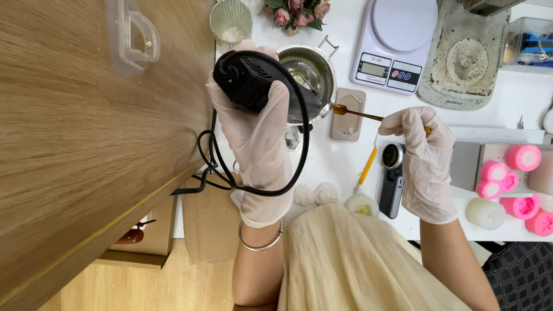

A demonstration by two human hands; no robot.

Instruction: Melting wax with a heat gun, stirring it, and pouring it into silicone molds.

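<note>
My left hand [259,144], in a white glove, grips a black corded heat tool [247,78] and points it down at a steel pot [314,75] on the white table. The tool's cable loops below my wrist. My right hand [423,155], also gloved, pinches a thin gold-coloured spoon [354,112] whose bowl hovers over a small beige mould [348,115] beside the pot.
A white kitchen scale [397,40], a ribbed glass [230,23], pink roses [296,12] and a stained round heating plate [464,57] stand at the back. Pink silicone moulds [521,173], a white candle [485,213], a yellow-handled spatula [366,170] and a black device [393,178] lie near. A wooden panel [86,144] fills the left.
</note>
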